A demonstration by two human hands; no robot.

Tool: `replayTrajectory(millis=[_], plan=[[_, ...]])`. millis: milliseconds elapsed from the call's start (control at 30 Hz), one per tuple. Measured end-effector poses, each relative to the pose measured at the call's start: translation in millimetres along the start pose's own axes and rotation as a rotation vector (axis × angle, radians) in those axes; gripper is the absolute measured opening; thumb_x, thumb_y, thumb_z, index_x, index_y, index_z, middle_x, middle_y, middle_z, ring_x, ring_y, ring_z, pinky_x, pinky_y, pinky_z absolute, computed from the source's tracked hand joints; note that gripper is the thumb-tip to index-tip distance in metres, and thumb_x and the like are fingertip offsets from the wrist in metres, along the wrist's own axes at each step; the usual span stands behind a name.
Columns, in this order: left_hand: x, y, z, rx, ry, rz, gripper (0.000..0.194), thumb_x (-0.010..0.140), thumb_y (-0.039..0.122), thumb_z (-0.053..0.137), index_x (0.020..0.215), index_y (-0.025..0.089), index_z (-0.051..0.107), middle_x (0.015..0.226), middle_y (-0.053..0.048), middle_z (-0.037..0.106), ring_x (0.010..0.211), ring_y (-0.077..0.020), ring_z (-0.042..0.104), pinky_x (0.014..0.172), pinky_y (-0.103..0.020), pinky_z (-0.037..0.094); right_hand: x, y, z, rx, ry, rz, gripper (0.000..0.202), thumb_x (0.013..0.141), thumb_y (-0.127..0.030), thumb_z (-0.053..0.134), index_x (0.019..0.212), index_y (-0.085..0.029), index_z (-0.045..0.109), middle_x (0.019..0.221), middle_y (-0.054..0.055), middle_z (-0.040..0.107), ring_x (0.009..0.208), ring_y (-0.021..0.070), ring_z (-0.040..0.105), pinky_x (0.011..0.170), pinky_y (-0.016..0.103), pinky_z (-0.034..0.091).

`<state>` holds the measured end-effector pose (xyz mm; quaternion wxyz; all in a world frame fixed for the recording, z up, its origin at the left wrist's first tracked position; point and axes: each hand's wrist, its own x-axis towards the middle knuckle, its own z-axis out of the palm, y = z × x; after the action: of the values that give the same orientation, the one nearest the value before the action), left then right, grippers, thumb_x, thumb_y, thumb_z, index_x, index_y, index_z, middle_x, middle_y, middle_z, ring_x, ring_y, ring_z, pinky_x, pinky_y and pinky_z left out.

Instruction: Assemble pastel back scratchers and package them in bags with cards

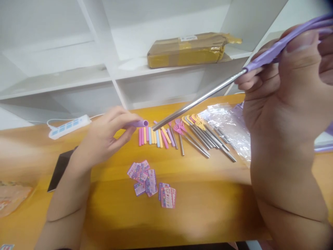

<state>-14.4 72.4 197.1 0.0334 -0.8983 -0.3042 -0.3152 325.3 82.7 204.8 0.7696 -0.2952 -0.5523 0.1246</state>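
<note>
My left hand (114, 130) pinches a short purple tube (140, 123), its open round end facing right. In my right hand (283, 66) is a purple claw-shaped head (275, 50) with a metal rod (200, 100) fixed to it. The rod slants down to the left, its free end a little right of the tube and apart from it. Behind, on the wooden table (114, 205), lie coloured tubes (152, 136) in a row, pink claw heads (180, 127) on rods, and yellow claw heads (199, 123) on metal rods (208, 137).
Small printed cards (151, 182) lie mid-table, with more cards (168, 197) beside them. Clear plastic bags (229, 125) are at the right, a white power strip (69, 127) and a dark flat device (61, 170) at the left. A taped parcel (187, 50) sits on the white shelf (135, 71).
</note>
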Motion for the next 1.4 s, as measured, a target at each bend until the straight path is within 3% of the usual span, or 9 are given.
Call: replayTrajectory(millis=[233,367,500,800,1067,1200,1400], plan=[[0.0,0.0,3.1,-0.014,0.02,-0.003,0.028,0.105,0.014,0.065,0.126,0.03,0.074,0.113,-0.003,0.075,0.097,-0.0165,0.074,0.085,-0.032,0.068,-3.1,3.8,1.9,0.008,-0.015,0.01,0.023,0.105,-0.047,0.073,0.092,-0.028,0.071,0.087,-0.003,0.065,0.074,0.0113,0.075,0.069,0.029,0.064],[0.5,-1.9,7.5,-0.004,0.078,0.009,0.03,0.1,0.01,0.069,0.124,0.028,0.074,0.109,-0.002,0.074,0.093,-0.0155,0.071,0.081,-0.031,0.066,-1.0,10.5,2.3,0.008,-0.003,0.002,0.025,0.099,-0.054,0.081,0.091,-0.032,0.073,0.083,-0.005,0.068,0.075,0.0111,0.077,0.068,0.024,0.064],[1.5,-2.8,9.8,0.064,0.147,-0.003,0.037,0.097,0.007,0.071,0.125,0.029,0.075,0.108,-0.001,0.076,0.09,-0.0143,0.072,0.08,-0.029,0.066,3.9,17.5,1.3,0.088,0.02,-0.025,0.031,0.091,-0.054,0.089,0.087,-0.029,0.072,0.084,-0.003,0.064,0.073,0.0128,0.075,0.065,0.028,0.065],[-2.3,-10.0,6.5,0.275,0.186,-0.042,0.028,0.108,0.022,0.066,0.132,0.031,0.076,0.112,-0.003,0.08,0.089,-0.0171,0.076,0.079,-0.032,0.06,7.4,21.1,2.7,0.083,0.034,0.007,0.044,0.083,-0.059,0.093,0.082,-0.025,0.064,0.086,-0.001,0.066,0.073,0.0175,0.074,0.068,0.038,0.064],[0.6,-16.2,5.3,0.244,0.222,-0.073,0.025,0.112,0.025,0.059,0.128,0.033,0.077,0.113,-0.005,0.078,0.104,-0.0229,0.073,0.096,-0.04,0.059,13.8,39.1,-3.3,0.172,-0.14,0.186,0.042,0.075,-0.048,0.101,0.086,-0.025,0.067,0.075,-0.001,0.068,0.072,0.0197,0.076,0.073,0.041,0.069],[1.9,-19.0,6.7,0.216,0.308,-0.103,0.023,0.113,0.028,0.058,0.129,0.033,0.074,0.116,-0.004,0.077,0.105,-0.0216,0.072,0.092,-0.038,0.06,15.4,49.9,1.3,0.227,-0.094,0.264,0.04,0.071,-0.041,0.101,0.083,-0.025,0.066,0.077,0.0,0.068,0.072,0.0185,0.075,0.072,0.037,0.069],[2.0,-21.4,8.1,0.205,0.364,-0.128,0.024,0.114,0.031,0.059,0.131,0.033,0.076,0.114,-0.004,0.077,0.092,-0.0171,0.069,0.081,-0.033,0.058,11.5,54.9,10.4,0.306,-0.042,0.37,0.038,0.069,-0.037,0.098,0.077,-0.024,0.064,0.079,-0.002,0.066,0.078,0.0161,0.075,0.091,0.04,0.072]])
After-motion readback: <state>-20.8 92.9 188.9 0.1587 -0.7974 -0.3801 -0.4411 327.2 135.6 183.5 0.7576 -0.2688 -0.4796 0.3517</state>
